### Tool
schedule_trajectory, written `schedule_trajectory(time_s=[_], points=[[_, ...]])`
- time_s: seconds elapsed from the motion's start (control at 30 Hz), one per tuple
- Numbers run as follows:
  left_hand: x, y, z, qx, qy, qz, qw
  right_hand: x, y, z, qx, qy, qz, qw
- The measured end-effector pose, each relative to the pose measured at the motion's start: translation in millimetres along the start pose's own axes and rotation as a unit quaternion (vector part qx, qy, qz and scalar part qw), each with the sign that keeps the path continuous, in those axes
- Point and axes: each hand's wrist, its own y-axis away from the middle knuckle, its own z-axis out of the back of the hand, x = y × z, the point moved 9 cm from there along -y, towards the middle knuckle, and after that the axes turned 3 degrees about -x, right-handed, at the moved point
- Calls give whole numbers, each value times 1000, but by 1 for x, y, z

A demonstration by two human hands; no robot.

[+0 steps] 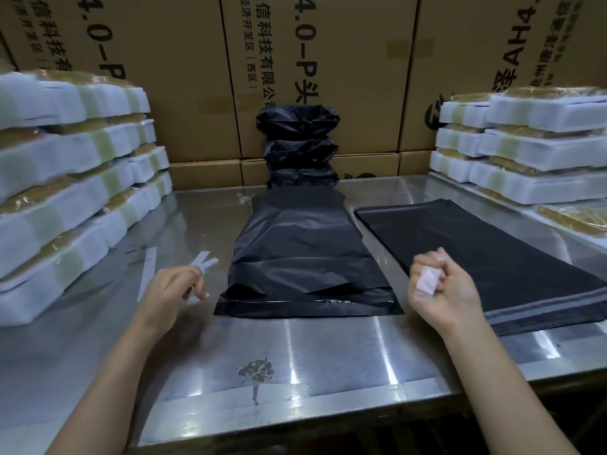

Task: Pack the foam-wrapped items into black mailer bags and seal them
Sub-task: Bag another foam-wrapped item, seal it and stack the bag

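Hands flank the filled mailer bag (pixel 305 254) lying lengthwise away on the table (pixel 328 349), mouth nearest: left hand (pixel 170 290) pinches a white strip (pixel 205 262), right hand (pixel 440 287) clutches crumpled liner (pixel 426 280), about equally near.

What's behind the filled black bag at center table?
Behind the filled mailer bag stands a stack of packed black bags at the table's far edge, against cardboard boxes. The bag's own contents are covered, and the stack hides the boxes directly behind it.

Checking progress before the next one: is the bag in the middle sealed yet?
Sealed, it seems: the bag's flap is folded flat along its near edge, and both hands hold peeled strips.
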Motion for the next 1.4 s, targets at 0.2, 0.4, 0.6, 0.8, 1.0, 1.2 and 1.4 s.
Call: schedule_trajectory(time_s=[0.2, 0.4, 0.6, 0.8, 1.0, 1.2, 1.4], points=[[-85, 14, -30, -59, -132, -201, 969, -89, -8, -55, 37, 189, -145, 970], [-123, 25, -96, 59, -268, -339, 900, -171, 4, -96, 111, 309, -278, 903], [-125, 19, -79, -6, -307, -400, 864, -193, 10, -90, 181, 322, -336, 866], [-87, -42, 12, -165, -292, -190, 923, -167, -14, -81, 168, 433, -234, 854], [28, -71, 75, -97, -345, 172, 918, -55, -41, -60, 47, 613, 97, 782], [12, -66, 82, -209, -328, 90, 917, 3, -40, -51, 74, 858, 308, 404], [-36, -58, 4, -60, -563, -292, 771, -6, -26, -51, 151, 904, 386, 109]])
